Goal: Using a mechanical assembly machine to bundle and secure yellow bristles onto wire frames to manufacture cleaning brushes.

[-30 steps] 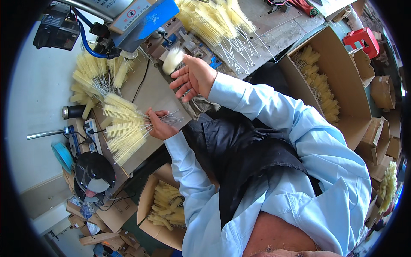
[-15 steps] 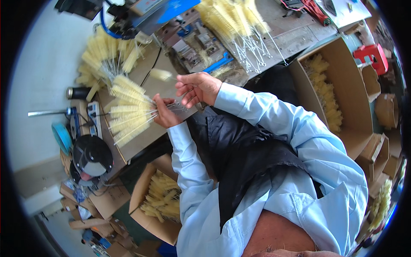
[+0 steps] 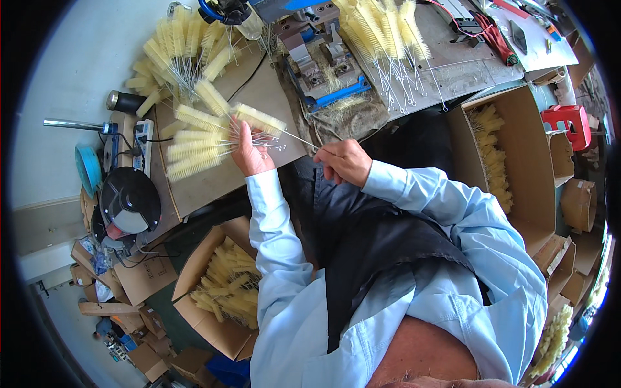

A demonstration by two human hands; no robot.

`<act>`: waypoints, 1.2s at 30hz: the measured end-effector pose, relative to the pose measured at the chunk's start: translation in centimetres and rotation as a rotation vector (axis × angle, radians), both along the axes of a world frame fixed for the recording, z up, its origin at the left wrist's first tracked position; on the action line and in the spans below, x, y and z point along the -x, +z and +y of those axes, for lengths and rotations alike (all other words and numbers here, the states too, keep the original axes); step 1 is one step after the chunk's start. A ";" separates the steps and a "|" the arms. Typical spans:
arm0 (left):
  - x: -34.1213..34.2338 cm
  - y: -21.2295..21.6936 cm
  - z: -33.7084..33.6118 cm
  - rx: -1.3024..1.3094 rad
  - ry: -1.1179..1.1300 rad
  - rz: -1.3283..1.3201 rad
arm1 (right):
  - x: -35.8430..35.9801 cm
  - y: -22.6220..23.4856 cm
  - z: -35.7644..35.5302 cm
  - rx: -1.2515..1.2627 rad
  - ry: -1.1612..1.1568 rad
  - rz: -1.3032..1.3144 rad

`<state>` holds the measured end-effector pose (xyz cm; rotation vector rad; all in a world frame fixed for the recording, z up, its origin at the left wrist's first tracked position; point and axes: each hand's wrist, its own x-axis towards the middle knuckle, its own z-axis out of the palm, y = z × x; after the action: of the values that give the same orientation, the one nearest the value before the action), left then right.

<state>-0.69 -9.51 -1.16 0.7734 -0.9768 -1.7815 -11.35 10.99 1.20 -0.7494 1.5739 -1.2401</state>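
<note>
Clock directions are taken from the left hand. The left hand (image 3: 253,158) is closed around the wire stems of a bundle of brushes (image 3: 197,143). The yellow bristle heads fan toward 9 o'clock above the worktable (image 3: 206,194), and the looped wire ends project toward 3 o'clock. Gripping at the stems appears to leave the bristles uncrushed.

The right hand (image 3: 346,161), at 3 o'clock, is closed in a pinch on the wire end of a single brush (image 3: 262,119). Its head points toward the bundle and lies at the left thumb; whether the thumb presses it cannot be told. Holding the far end probably allows the head to be steered.

A brush pile (image 3: 178,48) lies at 11 o'clock, a metal fixture (image 3: 326,68) at 1 o'clock and a second group of brushes (image 3: 381,32) at 2 o'clock, presumably for easy reach. A carton (image 3: 187,297) of brushes stands at 6 o'clock, below table level.
</note>
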 end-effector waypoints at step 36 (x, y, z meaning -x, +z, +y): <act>1.5 1.6 8.0 -0.060 -0.284 -0.056 | -0.2 -2.0 0.8 0.076 -0.210 -0.766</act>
<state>-2.22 -1.54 0.45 0.7540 -1.1187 -2.0497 -11.15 11.76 -0.79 -0.1047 0.9844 -1.5090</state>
